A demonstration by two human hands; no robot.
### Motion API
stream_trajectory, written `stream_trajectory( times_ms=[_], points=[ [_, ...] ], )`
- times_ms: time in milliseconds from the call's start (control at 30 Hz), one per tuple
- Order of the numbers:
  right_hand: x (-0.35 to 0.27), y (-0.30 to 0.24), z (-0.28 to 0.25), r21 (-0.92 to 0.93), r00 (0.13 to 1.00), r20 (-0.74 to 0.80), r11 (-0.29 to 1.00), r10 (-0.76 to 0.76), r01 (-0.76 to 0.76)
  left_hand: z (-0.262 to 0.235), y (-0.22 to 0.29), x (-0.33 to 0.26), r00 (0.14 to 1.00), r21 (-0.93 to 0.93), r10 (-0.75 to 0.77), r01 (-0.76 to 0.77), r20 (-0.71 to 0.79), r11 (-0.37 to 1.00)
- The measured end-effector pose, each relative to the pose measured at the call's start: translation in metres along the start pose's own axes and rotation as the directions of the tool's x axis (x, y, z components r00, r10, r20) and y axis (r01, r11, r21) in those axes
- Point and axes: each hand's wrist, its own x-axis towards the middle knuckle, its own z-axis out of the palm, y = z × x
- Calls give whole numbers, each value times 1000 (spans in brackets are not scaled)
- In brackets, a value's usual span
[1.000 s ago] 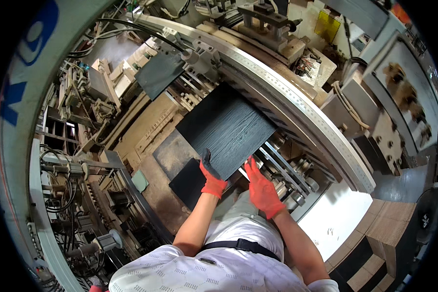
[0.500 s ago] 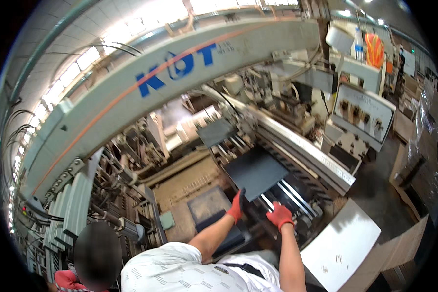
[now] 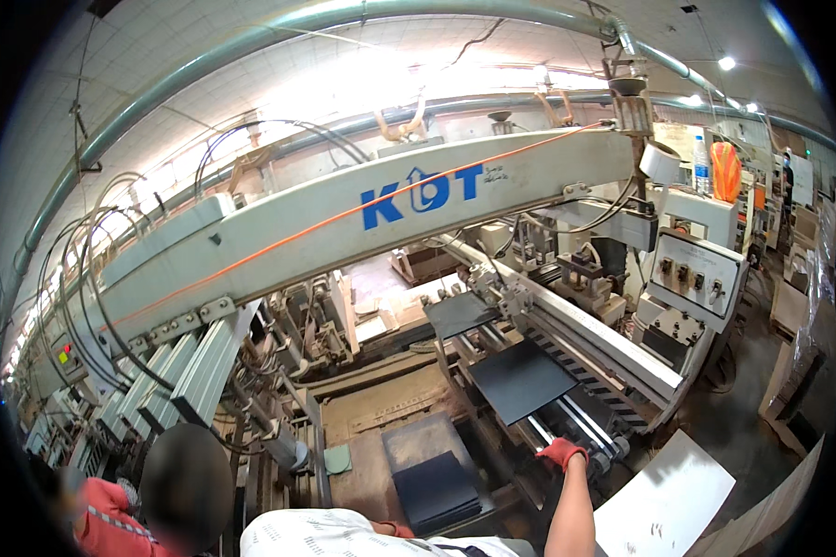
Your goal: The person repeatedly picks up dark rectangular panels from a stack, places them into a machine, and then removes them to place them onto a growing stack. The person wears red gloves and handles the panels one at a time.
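Note:
My right hand [image 3: 564,453], in a red glove, is at the near end of the machine's metal rails [image 3: 581,418], fingers stretched out to the left and nothing seen in them. Just beyond it, a dark flat panel [image 3: 522,381] lies across the rails, apart from the fingers. A second dark panel [image 3: 460,315] rests farther up the line. Only a sliver of my left hand [image 3: 395,528] shows, low beside my white shirt; its fingers are hidden. Close to it lies a stack of dark panels [image 3: 437,492] on a worn board [image 3: 423,438].
Overhead runs the machine's long grey beam [image 3: 288,232] with an orange hose. A control box [image 3: 697,271] with knobs stands at the right. A white board [image 3: 669,497] lies near right, beside cardboard [image 3: 771,501]. Another person in a red top [image 3: 111,520] is at the lower left.
My left hand has drawn back from the panel's near edge toward my body. My right hand stays by the rails. The view has tilted up and the panel appears unmoved on the rails.

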Motion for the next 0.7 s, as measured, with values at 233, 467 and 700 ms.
stream_trajectory(
  times_ms=[233,467,700],
  points=[
    [27,-7,11,-109,995,-96,994,-39,28,38,-18,-71,923,-84,91,-131,-373,988],
    [65,45,4,283,985,59,943,163,-173,167,19,-190,854,-628,-299,-41,-425,777],
    [79,62,-5,398,977,147,895,156,-203,452,33,-389,474,-898,-879,408,53,165]
  ],
)
